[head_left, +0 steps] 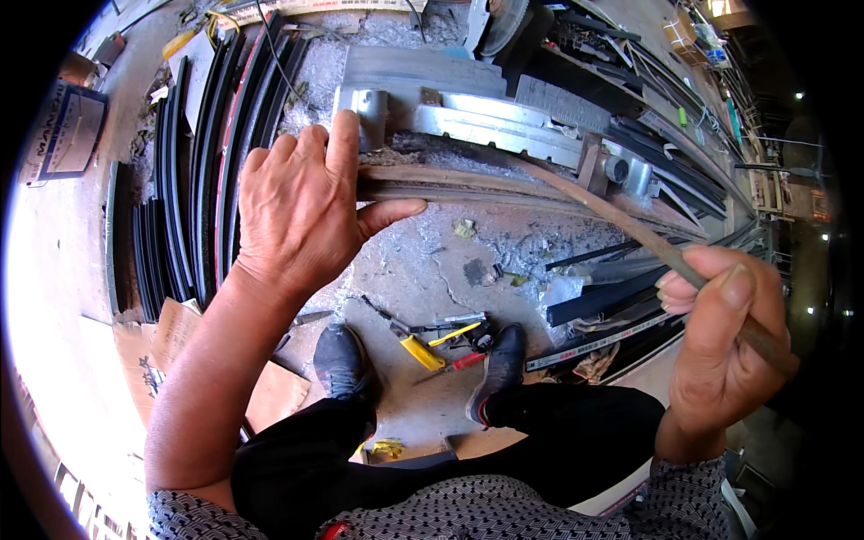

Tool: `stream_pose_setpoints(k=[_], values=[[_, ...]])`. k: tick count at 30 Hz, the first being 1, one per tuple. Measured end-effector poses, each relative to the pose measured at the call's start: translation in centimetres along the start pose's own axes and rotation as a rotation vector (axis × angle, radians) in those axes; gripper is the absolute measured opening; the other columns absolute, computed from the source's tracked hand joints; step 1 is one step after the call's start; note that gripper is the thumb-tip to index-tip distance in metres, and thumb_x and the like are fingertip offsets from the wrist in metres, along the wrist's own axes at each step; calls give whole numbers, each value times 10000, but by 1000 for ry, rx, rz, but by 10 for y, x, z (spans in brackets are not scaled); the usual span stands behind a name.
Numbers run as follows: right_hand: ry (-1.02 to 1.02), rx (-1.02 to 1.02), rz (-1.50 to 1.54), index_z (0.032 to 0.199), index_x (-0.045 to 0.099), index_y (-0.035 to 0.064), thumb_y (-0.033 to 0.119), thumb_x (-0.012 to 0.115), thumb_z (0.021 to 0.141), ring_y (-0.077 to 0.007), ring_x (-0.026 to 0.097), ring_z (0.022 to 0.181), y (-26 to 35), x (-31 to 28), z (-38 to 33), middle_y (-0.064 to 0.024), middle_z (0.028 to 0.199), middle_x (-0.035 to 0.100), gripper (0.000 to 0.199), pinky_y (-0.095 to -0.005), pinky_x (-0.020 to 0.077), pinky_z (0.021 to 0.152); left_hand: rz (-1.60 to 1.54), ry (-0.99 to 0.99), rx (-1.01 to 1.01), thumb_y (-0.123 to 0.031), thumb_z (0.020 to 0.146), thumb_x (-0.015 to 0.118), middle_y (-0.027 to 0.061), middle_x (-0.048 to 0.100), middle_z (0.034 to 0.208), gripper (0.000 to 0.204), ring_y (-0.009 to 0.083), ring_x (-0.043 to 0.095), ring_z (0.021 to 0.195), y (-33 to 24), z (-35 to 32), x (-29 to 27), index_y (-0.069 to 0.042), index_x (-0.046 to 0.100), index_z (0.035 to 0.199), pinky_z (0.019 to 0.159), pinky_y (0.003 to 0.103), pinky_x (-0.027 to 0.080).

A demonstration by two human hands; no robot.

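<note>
My left hand point(301, 207) grips the near end of a long rusty metal bar point(468, 184) that lies across a metal bending jig point(468, 117); fingers rest over the top, thumb underneath. My right hand point(724, 346) is closed around a rusty round rod point(621, 225) that curves from the jig area down to my fist at the right. The rod runs above the bar and crosses it toward the jig.
Bundles of black metal strips point(193, 171) lie on the floor at left, more dark profiles point(612, 297) at right. Screwdrivers and a yellow tool point(432, 346) lie between my shoes point(342, 360). Cardboard point(171, 342) sits at lower left. Metal shavings cover the concrete.
</note>
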State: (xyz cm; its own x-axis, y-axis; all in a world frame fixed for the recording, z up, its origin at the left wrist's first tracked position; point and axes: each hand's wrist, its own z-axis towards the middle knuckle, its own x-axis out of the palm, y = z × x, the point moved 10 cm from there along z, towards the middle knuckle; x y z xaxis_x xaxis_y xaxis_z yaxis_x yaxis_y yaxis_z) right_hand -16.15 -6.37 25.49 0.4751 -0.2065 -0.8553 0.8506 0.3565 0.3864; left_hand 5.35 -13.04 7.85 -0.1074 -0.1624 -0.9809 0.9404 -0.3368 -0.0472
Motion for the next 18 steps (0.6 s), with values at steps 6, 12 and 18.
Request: stream_pose_setpoints(k=[6, 12, 18], values=[[166, -125, 29, 979, 693, -21, 8, 704, 923, -233, 697, 641, -25, 73, 10, -121, 831, 720, 63, -327, 556, 596, -13, 22, -15, -832, 812, 560, 94, 619, 961, 985, 239, 607, 837, 2, 1, 3, -4, 531, 1344, 778, 409, 466], [54, -81, 113, 1047, 710, -50, 29, 640, 1001, -155, 708, 695, -42, 53, -6, -132, 877, 734, 115, -288, 552, 598, 5, -32, 22, -832, 808, 565, 83, 617, 900, 971, 228, 613, 791, 0, -1, 2, -9, 536, 1323, 757, 406, 489], [61, 26, -63, 990, 653, -96, 206, 444, 1102, -211, 670, 701, -7, 3, -17, -157, 832, 695, 384, -312, 540, 681, 18, -69, 35, -844, 821, 532, 90, 623, 892, 966, 233, 636, 805, 1, -4, 2, -18, 535, 1322, 764, 401, 504]])
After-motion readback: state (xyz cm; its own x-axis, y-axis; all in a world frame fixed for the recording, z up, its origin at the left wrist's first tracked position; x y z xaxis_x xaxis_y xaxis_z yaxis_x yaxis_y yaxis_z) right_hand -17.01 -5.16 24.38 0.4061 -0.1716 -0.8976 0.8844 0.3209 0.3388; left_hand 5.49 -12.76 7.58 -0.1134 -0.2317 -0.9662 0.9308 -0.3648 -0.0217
